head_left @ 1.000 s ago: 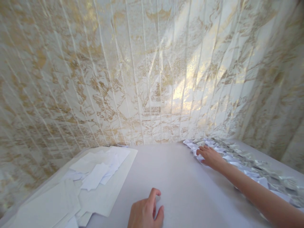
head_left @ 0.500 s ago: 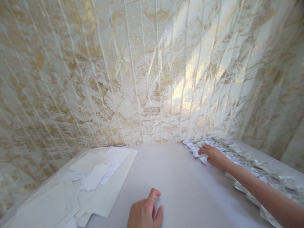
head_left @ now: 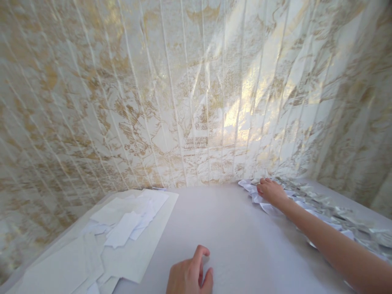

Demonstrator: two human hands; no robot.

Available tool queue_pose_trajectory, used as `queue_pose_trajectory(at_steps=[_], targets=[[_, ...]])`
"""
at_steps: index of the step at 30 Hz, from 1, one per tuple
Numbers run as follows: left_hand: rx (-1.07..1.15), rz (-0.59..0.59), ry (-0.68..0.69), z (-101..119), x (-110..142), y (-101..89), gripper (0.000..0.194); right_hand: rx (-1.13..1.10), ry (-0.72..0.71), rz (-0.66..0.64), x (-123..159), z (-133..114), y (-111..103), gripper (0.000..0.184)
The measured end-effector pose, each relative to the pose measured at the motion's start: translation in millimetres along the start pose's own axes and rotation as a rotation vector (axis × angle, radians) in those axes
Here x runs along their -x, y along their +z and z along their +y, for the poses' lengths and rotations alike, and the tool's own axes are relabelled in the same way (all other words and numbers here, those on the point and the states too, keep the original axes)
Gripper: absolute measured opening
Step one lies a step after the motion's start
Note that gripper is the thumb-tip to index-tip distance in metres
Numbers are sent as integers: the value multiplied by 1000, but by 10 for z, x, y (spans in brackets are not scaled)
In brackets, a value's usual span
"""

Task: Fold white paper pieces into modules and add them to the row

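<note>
My left hand (head_left: 191,269) rests over the table at the bottom middle, its index finger bent and a gap between it and the thumb. Nothing is in it. At the far right, my right hand (head_left: 272,191) reaches over rows of folded white paper pieces (head_left: 248,186). Its fingers are curled down and together among the pieces at the far end of the rows. The fingertips are hidden, so whatever they pinch does not show. The forearm covers part of the rows.
On the left lie loose white paper pieces (head_left: 122,229) atop larger white sheets (head_left: 134,261). The table (head_left: 226,228) has a pale cover. A white curtain with gold patterns (head_left: 183,102) hangs right behind it. Folded pieces run along the table's right side.
My right hand has moved slightly farther back and its fingers have drawn together over the folded pieces. My left hand has barely moved.
</note>
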State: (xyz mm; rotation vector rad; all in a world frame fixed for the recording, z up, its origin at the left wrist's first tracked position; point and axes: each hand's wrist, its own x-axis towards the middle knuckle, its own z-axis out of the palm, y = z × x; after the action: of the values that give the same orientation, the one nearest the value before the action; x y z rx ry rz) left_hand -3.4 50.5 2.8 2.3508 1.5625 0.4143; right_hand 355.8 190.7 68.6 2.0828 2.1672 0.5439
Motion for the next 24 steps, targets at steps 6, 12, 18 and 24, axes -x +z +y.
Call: queue_pose_trajectory(at_steps=[6,12,18,24], targets=[[1,-10,-7,10,-3,-13,25,62,-23,-24,88,31,-59,24],[-31,-24,-13,17,-14,-27,25,70,-16,-1,122,102,-100,21],[-26,-34,-20,43,-2,-73,25,-16,-76,59,315,103,-118,18],[-30,-34,-20,62,5,-89,26,-47,-188,172,565,56,11,18]])
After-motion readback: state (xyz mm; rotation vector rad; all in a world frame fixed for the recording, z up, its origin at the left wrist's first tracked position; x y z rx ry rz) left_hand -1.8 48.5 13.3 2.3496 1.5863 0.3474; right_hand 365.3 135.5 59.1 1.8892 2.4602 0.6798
